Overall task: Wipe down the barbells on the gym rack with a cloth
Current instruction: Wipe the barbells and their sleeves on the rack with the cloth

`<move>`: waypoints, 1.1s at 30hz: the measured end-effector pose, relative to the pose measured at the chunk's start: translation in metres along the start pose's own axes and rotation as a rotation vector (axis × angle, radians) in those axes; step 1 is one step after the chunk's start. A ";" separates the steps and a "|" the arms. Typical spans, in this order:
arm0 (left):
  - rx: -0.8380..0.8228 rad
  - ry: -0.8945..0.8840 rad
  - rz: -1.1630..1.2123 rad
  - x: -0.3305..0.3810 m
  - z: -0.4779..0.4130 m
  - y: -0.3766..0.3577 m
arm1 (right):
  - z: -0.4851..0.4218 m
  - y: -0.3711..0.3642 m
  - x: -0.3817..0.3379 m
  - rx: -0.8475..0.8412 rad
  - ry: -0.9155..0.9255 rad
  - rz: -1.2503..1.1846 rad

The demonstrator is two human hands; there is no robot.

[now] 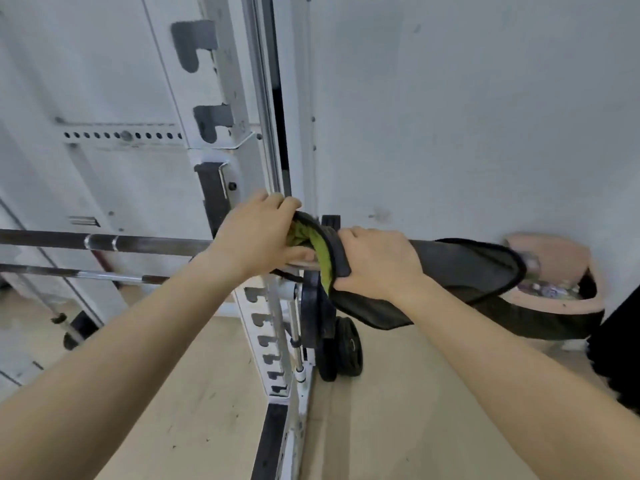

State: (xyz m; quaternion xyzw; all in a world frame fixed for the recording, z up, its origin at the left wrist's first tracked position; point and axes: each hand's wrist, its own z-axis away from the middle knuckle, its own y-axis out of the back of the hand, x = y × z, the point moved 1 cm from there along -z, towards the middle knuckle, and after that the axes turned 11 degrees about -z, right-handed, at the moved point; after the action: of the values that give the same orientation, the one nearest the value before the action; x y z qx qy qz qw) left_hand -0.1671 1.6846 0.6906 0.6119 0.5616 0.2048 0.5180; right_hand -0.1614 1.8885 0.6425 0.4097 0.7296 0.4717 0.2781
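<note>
While the white gym rack (221, 109) fills the left and centre of my view against a pale wall, the upper barbell (104, 241) runs level from the left edge past the rack's upright, with a second barbell (86, 273) just below it. At the upper bar's right end sits a pink weight plate (554, 268). Small black plates (341, 348) stand on the floor by the rack's base. A black cloth (460, 268) with a green inner face is draped over the upper bar. My right hand (377, 263) is clamped on the cloth around the bar. My left hand (259, 237) pinches the cloth's bunched left edge, thumb under the bar.
</note>
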 end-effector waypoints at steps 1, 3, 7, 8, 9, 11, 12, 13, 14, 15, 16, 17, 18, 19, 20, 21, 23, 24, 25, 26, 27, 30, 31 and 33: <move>0.001 0.038 -0.041 -0.014 0.008 0.003 | -0.010 -0.003 -0.011 -0.010 0.019 -0.017; -0.048 0.116 -0.045 -0.034 0.017 0.008 | -0.024 -0.006 -0.024 -0.017 0.035 -0.036; -0.043 0.139 -0.113 -0.032 0.008 0.014 | -0.020 -0.011 -0.020 0.031 0.008 -0.037; 0.028 0.127 -0.120 -0.023 0.000 0.016 | -0.014 -0.011 -0.015 0.056 -0.001 -0.028; 0.079 0.117 -0.115 -0.012 -0.008 0.018 | -0.008 -0.010 -0.010 0.078 -0.013 -0.014; 0.083 0.109 -0.076 0.008 -0.023 0.017 | 0.004 -0.007 0.002 0.098 -0.061 0.020; 0.040 0.081 -0.037 0.014 -0.029 0.014 | 0.010 -0.005 0.009 0.100 -0.092 0.036; -0.034 0.038 0.012 0.017 -0.032 0.010 | 0.015 -0.003 0.014 0.099 -0.121 0.045; -0.122 -0.003 0.052 0.015 -0.030 0.008 | 0.018 -0.002 0.017 0.097 -0.140 0.038; -0.166 -0.030 0.074 0.008 -0.024 0.007 | 0.019 -0.001 0.018 0.091 -0.145 0.019; -0.157 -0.055 0.074 0.000 -0.016 0.009 | 0.018 -0.002 0.015 0.082 -0.133 -0.002; -0.121 -0.077 0.059 -0.008 -0.007 0.011 | 0.015 -0.003 0.010 0.066 -0.109 -0.008; -0.071 -0.084 0.039 -0.016 0.002 0.014 | 0.009 -0.003 0.001 0.045 -0.080 -0.003; -0.019 -0.073 0.018 -0.023 0.010 0.017 | 0.001 -0.003 -0.008 0.026 -0.053 0.000; 0.024 -0.060 0.006 -0.029 0.016 0.018 | -0.009 -0.005 -0.019 0.015 -0.027 0.006; 0.040 -0.045 0.002 -0.034 0.018 0.017 | -0.020 -0.008 -0.031 0.019 -0.007 0.007; 0.056 0.019 0.044 -0.042 0.020 0.008 | -0.043 -0.016 -0.060 0.049 0.000 0.005; 0.094 0.063 0.072 -0.047 0.020 0.002 | -0.052 -0.022 -0.073 0.072 -0.018 0.008; 0.145 0.104 0.084 -0.052 0.019 -0.003 | -0.060 -0.029 -0.085 0.110 -0.052 0.022; 0.185 0.131 0.102 -0.054 0.017 -0.006 | -0.064 -0.035 -0.092 0.140 -0.097 0.042; 0.190 0.139 0.126 -0.053 0.015 -0.006 | -0.066 -0.040 -0.096 0.161 -0.130 0.057; -0.010 0.007 0.187 -0.039 0.002 -0.008 | -0.060 -0.049 -0.086 0.264 -0.063 0.137; -0.097 -0.059 0.161 -0.033 -0.002 -0.009 | -0.055 -0.047 -0.080 0.268 -0.021 0.168; -0.193 -0.173 0.102 -0.021 -0.008 -0.012 | -0.045 -0.044 -0.068 0.253 0.027 0.215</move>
State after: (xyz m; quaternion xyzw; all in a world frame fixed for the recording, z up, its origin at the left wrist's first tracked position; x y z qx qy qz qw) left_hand -0.1855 1.6672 0.6907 0.6025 0.4605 0.2303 0.6098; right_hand -0.1767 1.7994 0.6219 0.5106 0.7389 0.4087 0.1622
